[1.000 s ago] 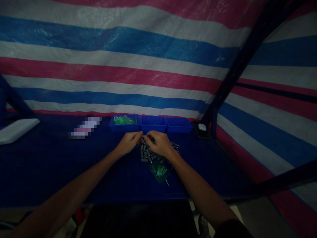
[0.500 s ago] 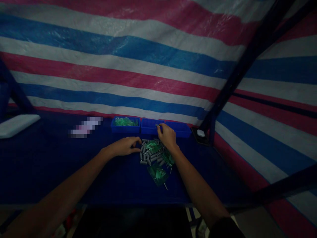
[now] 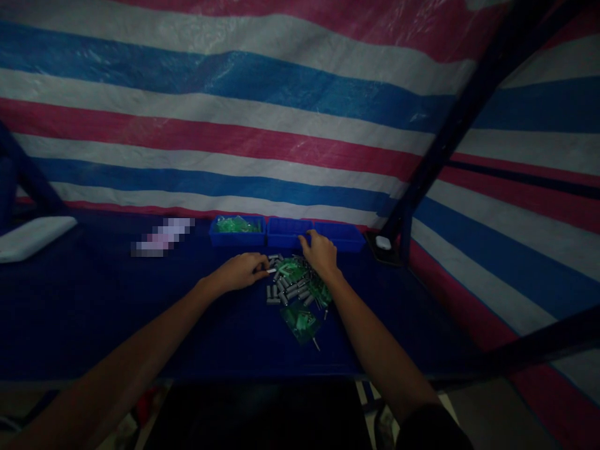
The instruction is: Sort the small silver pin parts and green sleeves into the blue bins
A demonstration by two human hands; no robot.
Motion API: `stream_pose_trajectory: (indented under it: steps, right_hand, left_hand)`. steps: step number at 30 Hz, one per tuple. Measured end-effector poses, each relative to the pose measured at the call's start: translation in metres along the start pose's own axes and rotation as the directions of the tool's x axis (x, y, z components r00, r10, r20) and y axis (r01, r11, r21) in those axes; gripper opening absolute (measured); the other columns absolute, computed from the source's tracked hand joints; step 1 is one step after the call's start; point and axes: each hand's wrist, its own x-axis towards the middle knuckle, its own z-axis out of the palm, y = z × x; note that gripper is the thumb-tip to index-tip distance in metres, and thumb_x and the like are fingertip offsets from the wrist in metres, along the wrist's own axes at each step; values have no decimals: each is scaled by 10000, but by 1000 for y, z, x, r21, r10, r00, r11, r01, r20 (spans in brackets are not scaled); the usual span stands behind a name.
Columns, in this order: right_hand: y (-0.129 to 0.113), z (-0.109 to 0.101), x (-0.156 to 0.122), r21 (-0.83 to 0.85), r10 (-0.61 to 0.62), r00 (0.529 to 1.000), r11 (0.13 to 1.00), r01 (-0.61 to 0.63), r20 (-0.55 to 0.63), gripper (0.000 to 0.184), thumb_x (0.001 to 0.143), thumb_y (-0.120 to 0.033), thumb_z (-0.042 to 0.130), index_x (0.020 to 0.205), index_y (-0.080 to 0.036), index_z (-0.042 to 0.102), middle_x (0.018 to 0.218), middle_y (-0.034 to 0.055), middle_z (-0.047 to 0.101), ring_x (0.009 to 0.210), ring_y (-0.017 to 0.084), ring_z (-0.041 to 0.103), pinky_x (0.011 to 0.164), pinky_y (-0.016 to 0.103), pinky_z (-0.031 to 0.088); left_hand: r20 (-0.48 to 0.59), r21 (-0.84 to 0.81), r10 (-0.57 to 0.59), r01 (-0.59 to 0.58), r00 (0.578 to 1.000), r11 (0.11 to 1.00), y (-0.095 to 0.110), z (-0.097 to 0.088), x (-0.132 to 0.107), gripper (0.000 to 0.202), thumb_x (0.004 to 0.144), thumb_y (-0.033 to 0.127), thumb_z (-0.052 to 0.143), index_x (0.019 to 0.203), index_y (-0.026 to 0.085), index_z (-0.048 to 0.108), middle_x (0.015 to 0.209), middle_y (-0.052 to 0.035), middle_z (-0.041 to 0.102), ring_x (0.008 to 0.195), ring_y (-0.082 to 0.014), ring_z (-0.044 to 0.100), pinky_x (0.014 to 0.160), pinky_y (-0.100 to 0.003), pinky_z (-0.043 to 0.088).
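My left hand (image 3: 246,270) is at the left edge of a pile of small grey metal cylinders (image 3: 293,290), pinching one bright metal cylinder (image 3: 271,270) between thumb and fingers. My right hand (image 3: 321,253) reaches over the pile to the front of the middle blue bin (image 3: 289,240). Its thumb and forefinger are apart, and I see nothing between them. Small green plastic bags (image 3: 293,270) lie among the cylinders, partly hidden by my right wrist. Another green bag (image 3: 300,322) with pale pieces in it lies nearest me, with a thin screw-like piece (image 3: 316,344) beside it.
A left blue bin (image 3: 237,239) holds green plastic bags; a right blue bin (image 3: 347,237) stands beyond my right hand. A white case (image 3: 383,242) on a dark flat object lies at the right. A white slab (image 3: 35,237) is far left. Striped sheeting (image 3: 225,137) hangs behind.
The small cylinder that was in my right fingertips is gone from them, and those fingers have parted at the middle bin. My left hand has closed on a cylinder from the pile.
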Motion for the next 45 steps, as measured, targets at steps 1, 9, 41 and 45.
stream_pose_trajectory:
  steps: [1,9,41,45]
  right_hand:
    - [-1,-1,-4,36,-26,1000,999,26,12,369,893,-443,353,1103,-197,531,943,89,646,856,205,609,722,287,420]
    - [-31,0,-34,381,-453,891,821,426,-20,277,833,-322,519,1076,-192,546,883,38,612,762,137,559,680,238,392]
    - [-31,-7,-37,404,-513,845,747,527,-153,142,839,-303,481,891,-184,536,865,27,540,783,127,511,691,237,379]
    - [-33,-5,-36,391,-483,862,771,502,-154,238,863,-333,442,718,-174,542,739,4,501,696,102,482,650,221,357]
  left_hand:
    - [-5,-8,-7,7,1000,1000,-1,0,0,204,796,337,468,873,192,589,747,-18,606,668,-139,540,612,-235,369]
    - [-116,-368,-84,36,990,929,-2,-2,4,312,791,416,432,857,148,578,752,-31,619,675,-152,556,624,-250,413]
    - [-313,-511,-191,4,930,859,20,3,7,399,821,466,345,593,165,473,532,24,476,538,-116,470,550,-238,380]
    - [-320,-555,-175,-35,931,831,18,4,6,379,833,446,335,644,157,492,570,15,497,552,-118,481,552,-242,388]
